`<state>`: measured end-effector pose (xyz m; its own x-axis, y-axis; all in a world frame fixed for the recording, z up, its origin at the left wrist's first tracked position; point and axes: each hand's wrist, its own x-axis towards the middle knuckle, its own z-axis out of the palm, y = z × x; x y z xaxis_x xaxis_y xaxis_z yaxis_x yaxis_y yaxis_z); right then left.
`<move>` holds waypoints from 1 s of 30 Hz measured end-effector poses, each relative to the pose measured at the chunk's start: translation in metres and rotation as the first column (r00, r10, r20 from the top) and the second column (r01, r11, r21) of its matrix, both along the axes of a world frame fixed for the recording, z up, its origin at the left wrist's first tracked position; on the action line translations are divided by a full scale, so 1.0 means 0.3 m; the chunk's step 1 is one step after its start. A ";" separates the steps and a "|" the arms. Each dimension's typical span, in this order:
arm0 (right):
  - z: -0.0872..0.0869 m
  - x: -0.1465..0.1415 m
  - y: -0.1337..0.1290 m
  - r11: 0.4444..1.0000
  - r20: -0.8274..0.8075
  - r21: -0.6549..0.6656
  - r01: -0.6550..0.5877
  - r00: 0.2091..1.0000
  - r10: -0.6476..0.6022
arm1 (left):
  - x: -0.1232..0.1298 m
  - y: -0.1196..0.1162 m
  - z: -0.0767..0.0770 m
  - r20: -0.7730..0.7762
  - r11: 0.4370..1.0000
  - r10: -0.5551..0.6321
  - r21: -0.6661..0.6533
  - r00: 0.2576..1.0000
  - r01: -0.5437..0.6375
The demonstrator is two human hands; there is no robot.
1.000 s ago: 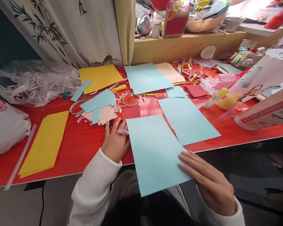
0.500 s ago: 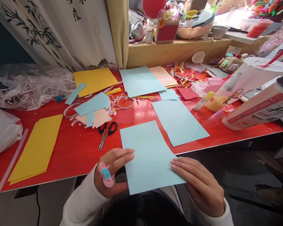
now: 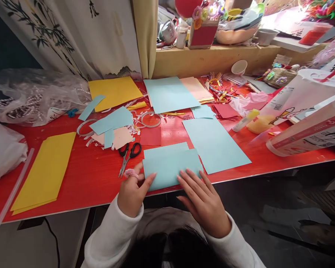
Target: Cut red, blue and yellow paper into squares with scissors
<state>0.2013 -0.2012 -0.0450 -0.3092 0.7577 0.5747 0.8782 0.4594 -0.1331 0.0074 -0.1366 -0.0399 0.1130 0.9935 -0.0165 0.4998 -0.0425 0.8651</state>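
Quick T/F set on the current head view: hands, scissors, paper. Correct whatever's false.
1. The right hand rests on a folded blue sheet. True.
2. The left hand is gripping the scissors. False: the scissors lie on the table, and the left hand is at the left edge of the folded blue sheet.
3. A pink ring is on the left hand. True.
4. The long, narrow paper stack at the table's left is red. False: it is yellow.
5. Another blue sheet lies to the right of the folded one. True.
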 end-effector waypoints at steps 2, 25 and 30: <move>-0.016 0.001 0.016 1.000 0.022 -0.022 0.005 1.000 -0.004 | 0.008 -0.003 -0.007 0.095 1.000 0.011 0.011 0.995 -0.012; 0.010 0.051 0.122 0.992 0.012 -0.094 -0.083 0.996 0.085 | 0.006 0.004 0.010 -0.676 0.633 -0.256 0.423 0.691 0.649; -0.011 0.046 0.124 0.986 -0.025 -0.100 -0.136 0.991 0.135 | 0.004 0.016 0.019 -0.692 0.629 -0.244 0.420 0.679 0.654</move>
